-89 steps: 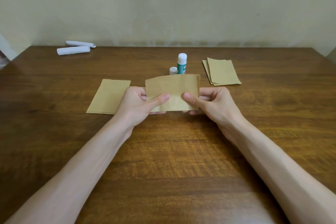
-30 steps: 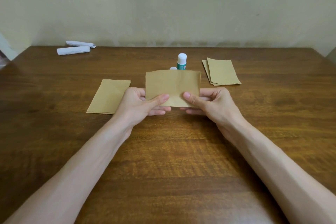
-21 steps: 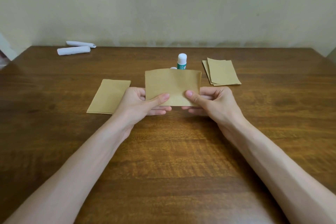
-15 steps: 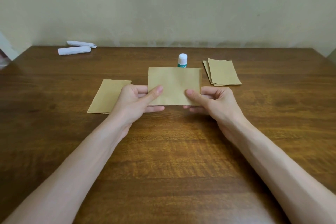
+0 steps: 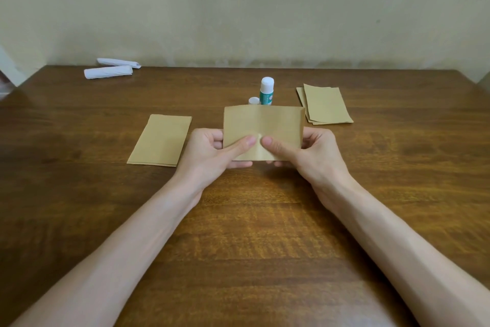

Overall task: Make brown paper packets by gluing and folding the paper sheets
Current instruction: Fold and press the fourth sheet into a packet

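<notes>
I hold a folded brown paper sheet (image 5: 265, 125) upright just above the wooden table (image 5: 246, 234). My left hand (image 5: 209, 154) pinches its lower left part, thumb in front and fingers behind. My right hand (image 5: 307, 151) pinches the lower right part the same way. Both thumbs nearly meet at the sheet's lower middle, where a crease bulges. Behind the sheet stands a green-and-white glue stick (image 5: 266, 90) with its white cap (image 5: 253, 100) beside it, partly hidden by the sheet.
A flat brown packet (image 5: 160, 141) lies to the left of my hands. A small stack of brown sheets (image 5: 324, 105) lies at the right rear. Two white paper rolls (image 5: 108, 71) rest at the far left by the wall.
Both thumbs have slid inward along the sheet until they almost touch at its middle. The sheet has sunk a little, so the glue cap shows above its top edge again.
</notes>
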{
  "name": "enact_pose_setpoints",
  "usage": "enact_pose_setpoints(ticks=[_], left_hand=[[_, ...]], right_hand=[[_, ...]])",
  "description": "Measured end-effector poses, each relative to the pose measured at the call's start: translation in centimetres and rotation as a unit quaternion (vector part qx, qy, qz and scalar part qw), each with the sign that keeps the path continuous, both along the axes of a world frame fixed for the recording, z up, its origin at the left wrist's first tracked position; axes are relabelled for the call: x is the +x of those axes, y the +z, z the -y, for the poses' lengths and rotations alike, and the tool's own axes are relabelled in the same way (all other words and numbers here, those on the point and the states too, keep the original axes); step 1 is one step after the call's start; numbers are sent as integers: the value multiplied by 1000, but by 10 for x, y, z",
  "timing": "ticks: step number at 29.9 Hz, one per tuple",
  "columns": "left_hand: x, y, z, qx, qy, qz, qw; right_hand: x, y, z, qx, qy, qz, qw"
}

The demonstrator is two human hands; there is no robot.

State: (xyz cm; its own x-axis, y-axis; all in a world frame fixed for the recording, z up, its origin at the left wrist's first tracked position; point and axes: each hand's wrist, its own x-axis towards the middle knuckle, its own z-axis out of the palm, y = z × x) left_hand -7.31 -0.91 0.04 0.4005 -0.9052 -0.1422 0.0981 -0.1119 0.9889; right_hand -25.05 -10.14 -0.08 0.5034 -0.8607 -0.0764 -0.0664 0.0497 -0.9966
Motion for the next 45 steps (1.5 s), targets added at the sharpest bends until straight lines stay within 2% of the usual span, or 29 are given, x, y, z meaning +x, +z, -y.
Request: enact_pose_setpoints(ticks=[4, 14, 24, 45], left_hand=[[-1, 4, -2, 24, -33, -14, 999], [-2, 9, -3, 11, 9, 17, 1000], [5, 15, -5, 44, -11, 15, 999], [11, 18, -5, 48, 28, 28, 998]], right_hand=[[0, 0, 1, -7, -4, 6, 1000], [0, 5, 1, 47, 27, 4, 999], [-2, 9, 2, 85, 42, -2, 995], [-4, 10, 5, 51, 27, -10, 998]])
